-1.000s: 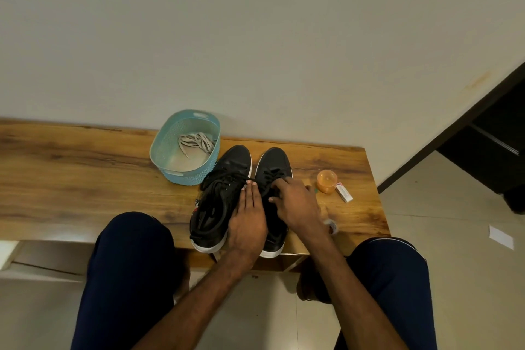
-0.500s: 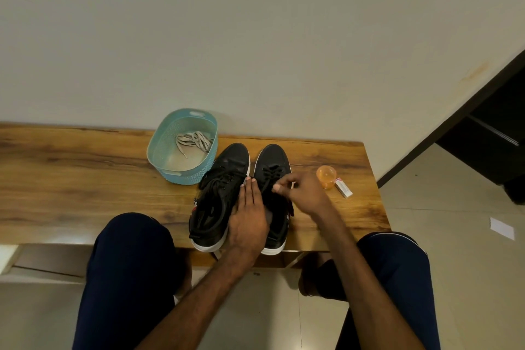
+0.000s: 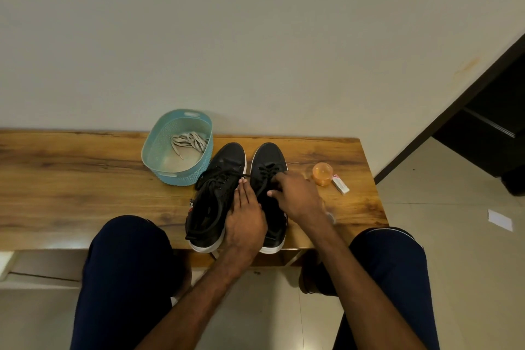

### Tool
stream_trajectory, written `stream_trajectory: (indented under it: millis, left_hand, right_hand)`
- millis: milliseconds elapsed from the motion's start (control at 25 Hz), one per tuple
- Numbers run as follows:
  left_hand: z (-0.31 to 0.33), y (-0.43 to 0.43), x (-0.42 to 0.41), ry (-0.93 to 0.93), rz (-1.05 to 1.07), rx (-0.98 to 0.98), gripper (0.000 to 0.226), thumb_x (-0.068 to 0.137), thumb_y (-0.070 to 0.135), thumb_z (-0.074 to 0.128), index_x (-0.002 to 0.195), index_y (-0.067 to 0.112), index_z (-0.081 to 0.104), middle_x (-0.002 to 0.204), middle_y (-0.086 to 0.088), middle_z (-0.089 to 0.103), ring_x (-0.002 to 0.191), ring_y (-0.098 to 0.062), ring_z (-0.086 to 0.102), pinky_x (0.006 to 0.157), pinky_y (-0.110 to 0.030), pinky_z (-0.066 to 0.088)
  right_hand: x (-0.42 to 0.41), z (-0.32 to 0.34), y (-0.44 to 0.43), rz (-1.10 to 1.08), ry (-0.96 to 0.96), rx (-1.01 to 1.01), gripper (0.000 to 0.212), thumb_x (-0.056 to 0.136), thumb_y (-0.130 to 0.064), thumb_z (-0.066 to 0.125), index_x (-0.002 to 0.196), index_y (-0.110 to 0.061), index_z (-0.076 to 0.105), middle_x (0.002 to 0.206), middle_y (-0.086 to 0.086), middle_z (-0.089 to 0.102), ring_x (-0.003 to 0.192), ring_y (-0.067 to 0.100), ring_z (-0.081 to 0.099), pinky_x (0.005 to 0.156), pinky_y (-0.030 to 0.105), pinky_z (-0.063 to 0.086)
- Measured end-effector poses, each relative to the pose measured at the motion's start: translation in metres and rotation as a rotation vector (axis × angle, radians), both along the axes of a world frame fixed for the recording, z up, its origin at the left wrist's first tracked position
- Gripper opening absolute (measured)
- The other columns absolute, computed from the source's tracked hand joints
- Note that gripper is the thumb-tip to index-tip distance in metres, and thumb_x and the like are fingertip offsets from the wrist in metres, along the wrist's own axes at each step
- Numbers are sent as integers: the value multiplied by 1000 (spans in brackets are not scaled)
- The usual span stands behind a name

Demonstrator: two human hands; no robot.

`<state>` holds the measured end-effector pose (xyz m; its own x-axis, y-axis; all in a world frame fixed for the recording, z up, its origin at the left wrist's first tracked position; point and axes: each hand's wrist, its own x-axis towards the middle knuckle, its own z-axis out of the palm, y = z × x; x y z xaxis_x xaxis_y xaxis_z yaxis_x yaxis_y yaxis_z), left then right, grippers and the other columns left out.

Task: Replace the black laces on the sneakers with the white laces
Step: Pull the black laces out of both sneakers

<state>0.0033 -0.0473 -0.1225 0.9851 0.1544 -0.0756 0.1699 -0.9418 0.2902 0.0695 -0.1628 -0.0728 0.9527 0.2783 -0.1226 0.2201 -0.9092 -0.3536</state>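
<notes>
Two black sneakers with white soles stand side by side on the wooden bench (image 3: 71, 179), toes toward the wall. The left sneaker (image 3: 216, 185) has loose black laces. My left hand (image 3: 246, 219) lies flat between the pair, pressing down on the right sneaker (image 3: 268, 162). My right hand (image 3: 295, 196) is over that shoe's lacing, its fingers pinched on the black lace (image 3: 268, 172). The white laces (image 3: 189, 140) lie bundled in a teal basket (image 3: 159, 150) behind the left sneaker.
A small orange round container (image 3: 322, 173) and a little white box (image 3: 340, 183) sit on the bench right of the shoes. The wall runs close behind the bench. My knees flank the shoes at the bench's near edge. A paper scrap (image 3: 500, 219) lies on the tiled floor.
My right hand pulled out to the right with the lace half a second ago and has come back over the right sneaker's lacing. My left hand stayed flat on the shoes.
</notes>
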Motion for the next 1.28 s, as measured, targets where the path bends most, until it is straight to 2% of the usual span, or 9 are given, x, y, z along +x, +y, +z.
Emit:
stream_trajectory:
  millis: [120,320,400,520,600,840,1040,1120,1280]
  left_hand:
    - [0,1,0,14,-11,2,69,105,33,31,156,6,-5,166,-8,4,152,-19,10,108,-33,42]
    - [3,0,1,35,-20,33,76,102,29,41,156,4,-7,166,-9,3,152,-20,9,110,-33,40]
    - [5,0,-1,34,-19,32,77,102,29,43,156,4,-6,166,-10,5,152,-20,10,111,-33,39]
    - [12,1,2,-38,-1,-22,76,98,29,50,157,8,5,161,-10,23,145,-22,29,106,-33,44]
    - [18,4,9,-121,-14,-62,74,95,29,54,155,12,15,146,-7,38,127,-21,42,94,-31,50]
    - [21,12,31,-70,-133,-59,62,99,30,51,153,18,24,137,-6,44,118,-21,50,83,-34,52]
    - [22,13,37,-77,-164,-72,61,98,22,50,154,22,24,130,-9,47,108,-24,57,77,-34,51]
    - [22,14,37,-66,-181,-73,59,99,19,48,153,26,26,129,-9,47,106,-24,56,78,-34,51]
    - [22,16,37,-56,-181,-128,47,98,22,48,144,25,39,128,-8,48,107,-23,57,83,-36,52]
  right_hand:
    - [4,1,-4,-62,-61,20,9,95,-32,63,96,-23,65,100,-5,66,99,16,59,94,42,42]
    - [16,27,-54,-596,-317,790,10,99,-23,58,95,-16,65,85,-8,63,76,4,57,71,31,49]
    - [20,33,-69,-741,-384,907,12,99,-23,58,95,-13,65,84,-7,62,76,2,55,71,31,50]
    - [16,26,-55,-588,-240,773,14,97,-26,62,98,-13,68,86,-8,65,80,2,60,72,21,51]
    - [12,15,-39,-478,-198,695,13,95,-26,65,97,-14,70,88,-6,69,82,6,63,71,21,50]
    - [8,1,-29,-356,-65,517,15,95,-13,64,109,-14,69,98,-7,66,87,5,57,67,9,38]
    - [5,-3,-27,-296,-119,339,12,93,-13,65,103,-19,65,103,-5,63,92,10,57,73,24,47]
    - [2,-6,-23,-223,-7,297,8,94,-20,64,102,-19,66,102,-3,65,93,13,60,79,33,54]
    - [-4,-11,-16,-104,191,201,42,88,-38,70,122,-15,59,115,1,62,104,19,60,89,42,54]
